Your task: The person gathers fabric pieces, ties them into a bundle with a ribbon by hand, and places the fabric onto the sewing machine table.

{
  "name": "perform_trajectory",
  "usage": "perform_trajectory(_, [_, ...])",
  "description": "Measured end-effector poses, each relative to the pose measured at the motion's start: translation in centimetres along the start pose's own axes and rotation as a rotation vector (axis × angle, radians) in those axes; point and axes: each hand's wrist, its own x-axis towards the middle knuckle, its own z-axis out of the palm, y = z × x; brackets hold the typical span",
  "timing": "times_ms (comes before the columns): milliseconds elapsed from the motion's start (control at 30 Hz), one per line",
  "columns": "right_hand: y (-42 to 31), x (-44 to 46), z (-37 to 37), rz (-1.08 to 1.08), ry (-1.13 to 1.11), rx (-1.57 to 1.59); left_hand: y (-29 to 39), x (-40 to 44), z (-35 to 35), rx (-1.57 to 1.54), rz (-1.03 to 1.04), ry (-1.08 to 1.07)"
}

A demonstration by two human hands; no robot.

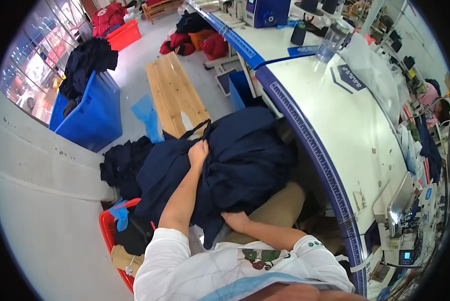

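Note:
A large bunched navy garment (245,160) lies across my lap and over the near end of a wooden bench. My left hand (199,153) is closed on its upper part, beside a narrow dark strap (197,129) that sticks up from the cloth. Lower down, near my thigh, my right hand (236,220) grips the garment's near edge, its fingertips partly hidden by the fabric. Folds hide the garment's exact kind. More dark cloth (127,165) is heaped to the left of it.
A white sewing table (330,115) with a blue measuring edge curves along my right. The wooden bench (177,90) stands ahead. To the left are a blue bin (102,115) full of dark clothes and a red basket (107,231). A sewing machine (395,205) sits at right.

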Motion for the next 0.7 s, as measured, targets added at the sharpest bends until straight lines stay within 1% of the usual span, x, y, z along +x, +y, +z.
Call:
perform_trajectory(33, [-0.2,-0.1,-0.2,-0.013,0.014,-0.017,-0.3,0.0,0.3,0.004,0.002,-0.001])
perform_trajectory(133, [-0.9,-0.5,-1.6,0.065,-0.246,-0.032,-0.5,0.0,0.4,-0.001,0.003,-0.001])
perform_trajectory(167, [1.7,-1.4,4.0,-0.067,0.160,-0.204,-0.3,0.0,0.4,-0.005,0.001,0.000])
perform_trajectory(267, [1.9,-0.8,2.6,0.326,-0.308,0.025,-0.1,-0.1,0.3,0.010,0.008,0.011])
perform_trajectory(300, [2.2,-0.3,2.8,0.432,-0.413,0.093,0.0,-0.1,0.3,0.023,0.008,0.008])
perform_trajectory(367, [3.4,1.1,4.2,0.608,-0.547,0.298,0.0,-0.1,0.2,0.025,0.000,0.003])
perform_trajectory(433, [4.6,2.4,6.5,0.822,-0.597,0.644,0.2,-0.1,0.1,0.033,-0.019,-0.020])
perform_trajectory(467, [4.9,2.7,7.9,0.961,-0.584,0.878,0.3,-0.1,0.0,0.033,-0.019,-0.021])
perform_trajectory(533, [4.8,2.2,10.4,1.276,-0.450,1.387,0.6,0.1,-0.2,0.026,-0.022,-0.024])
perform_trajectory(567, [4.1,1.9,11.6,1.411,-0.243,1.579,0.6,0.2,-0.1,0.031,-0.027,-0.030])
perform_trajectory(600, [2.3,1.4,11.1,1.424,-0.037,1.622,0.5,0.2,0.0,0.032,-0.025,-0.033])
perform_trajectory(633, [1.7,0.7,10.9,1.414,0.051,1.668,0.4,0.3,0.2,0.034,-0.025,-0.035])
perform_trajectory(700, [2.1,0.1,10.4,1.358,0.033,1.701,0.3,0.3,0.4,0.032,-0.033,-0.036])
